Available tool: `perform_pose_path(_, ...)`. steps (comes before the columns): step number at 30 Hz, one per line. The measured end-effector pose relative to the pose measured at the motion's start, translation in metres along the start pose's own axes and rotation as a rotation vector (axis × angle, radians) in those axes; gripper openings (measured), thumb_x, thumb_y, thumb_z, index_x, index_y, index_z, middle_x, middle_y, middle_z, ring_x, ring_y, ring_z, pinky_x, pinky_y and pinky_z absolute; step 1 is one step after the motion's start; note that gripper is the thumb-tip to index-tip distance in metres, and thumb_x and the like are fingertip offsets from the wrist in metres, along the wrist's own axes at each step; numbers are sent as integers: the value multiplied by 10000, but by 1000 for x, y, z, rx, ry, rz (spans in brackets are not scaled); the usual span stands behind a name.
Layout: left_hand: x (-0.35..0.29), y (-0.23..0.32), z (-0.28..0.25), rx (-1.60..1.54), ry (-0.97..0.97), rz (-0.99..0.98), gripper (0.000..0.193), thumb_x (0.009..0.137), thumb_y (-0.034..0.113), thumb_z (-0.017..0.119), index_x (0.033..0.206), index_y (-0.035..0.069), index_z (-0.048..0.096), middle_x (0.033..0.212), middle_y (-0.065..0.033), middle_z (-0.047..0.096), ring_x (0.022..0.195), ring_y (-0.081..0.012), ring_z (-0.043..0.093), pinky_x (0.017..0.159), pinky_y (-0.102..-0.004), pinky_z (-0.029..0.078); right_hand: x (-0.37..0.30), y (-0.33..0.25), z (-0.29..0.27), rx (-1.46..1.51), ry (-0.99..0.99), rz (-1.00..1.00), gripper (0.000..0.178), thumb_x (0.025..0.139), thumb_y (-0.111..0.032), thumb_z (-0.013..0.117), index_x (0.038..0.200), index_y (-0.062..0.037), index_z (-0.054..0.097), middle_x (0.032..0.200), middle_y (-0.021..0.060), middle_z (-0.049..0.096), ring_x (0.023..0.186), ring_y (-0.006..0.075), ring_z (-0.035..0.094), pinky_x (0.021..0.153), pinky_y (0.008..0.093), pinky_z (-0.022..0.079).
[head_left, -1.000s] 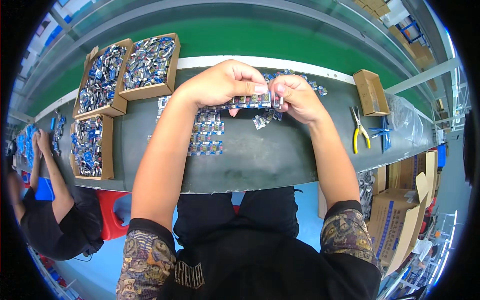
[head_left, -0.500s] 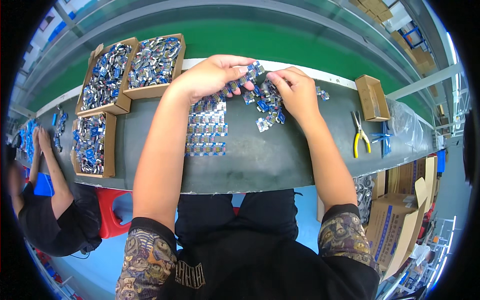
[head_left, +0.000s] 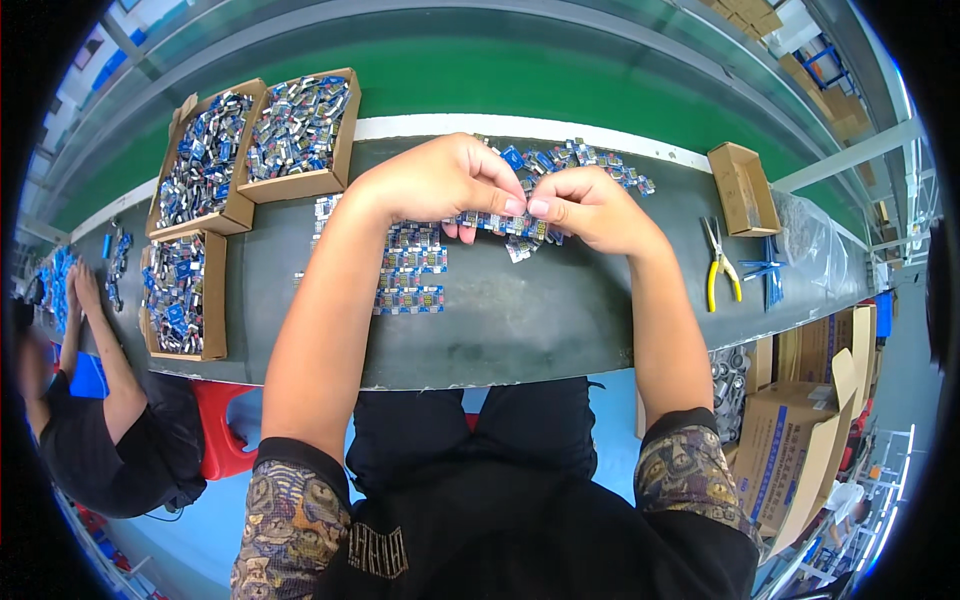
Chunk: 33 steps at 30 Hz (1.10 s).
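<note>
A strip of small blue circuit boards (head_left: 487, 221) stretches between my two hands above the table. My left hand (head_left: 445, 180) pinches it between thumb and fingers, its fingertips partly behind the strip. At its other end, my right hand (head_left: 595, 210) is closed on it, thumb and fingertip close to my left thumb. Beneath and beside my left forearm lie neat rows of circuit board strips (head_left: 412, 262), partly hidden by that arm. A loose heap of circuit boards (head_left: 590, 155) spreads just beyond my hands.
Three cardboard boxes full of small boards, one of them a near box (head_left: 215, 300), stand at the left. On the right are yellow-handled pliers (head_left: 716, 268), blue tweezers (head_left: 770, 275), an open cardboard box (head_left: 742, 190) and clear plastic (head_left: 815, 245). A co-worker (head_left: 105, 420) sits far left.
Both hands have come together and moved slightly nearer to me. The strip, earlier slanting up from my left hand, now lies level, with my right hand brought from the heap onto it.
</note>
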<state>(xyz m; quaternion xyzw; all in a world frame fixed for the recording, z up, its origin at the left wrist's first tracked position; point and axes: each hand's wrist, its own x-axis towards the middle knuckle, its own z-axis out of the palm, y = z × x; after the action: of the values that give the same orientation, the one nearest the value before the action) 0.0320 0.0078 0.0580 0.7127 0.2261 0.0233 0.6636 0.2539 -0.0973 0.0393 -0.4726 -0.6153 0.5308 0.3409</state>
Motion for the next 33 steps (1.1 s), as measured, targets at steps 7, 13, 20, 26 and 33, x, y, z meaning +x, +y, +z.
perform_pose_path(7,1,-1,-6,-280,-53,154,231,919,206,716,1035,5,721,808,-67,699,596,-105,649,491,-238,523,-1,0,4,310,74,-159,290,961,-291,663,836,-30,670,798,1,594,623,62,478,547,227,362)
perform_pose_path(13,0,3,-15,-198,468,63,315,972,288,650,1159,35,677,872,-68,713,642,-108,658,520,-227,516,12,12,0,-233,465,-210,220,930,-196,698,1004,4,752,828,35,697,724,88,603,662,239,475)
perform_pose_path(20,7,-10,-7,-188,277,141,275,952,257,670,1129,47,682,878,-20,679,707,-106,658,585,-249,513,13,9,1,-298,643,-63,227,941,-206,693,1032,-5,747,811,19,693,754,73,604,695,245,487)
perform_pose_path(26,3,4,0,-131,143,-35,232,908,232,730,1031,36,704,856,-37,708,655,-114,663,534,-260,505,9,12,-1,-195,413,-161,219,963,-220,669,966,-9,729,768,-23,625,723,54,537,648,232,435)
perform_pose_path(33,6,-5,-3,-177,48,47,228,915,234,724,963,12,726,828,-56,708,614,-113,649,515,-251,509,4,2,1,-10,184,-91,201,970,-219,662,892,-35,676,737,-59,569,663,34,463,571,229,378)
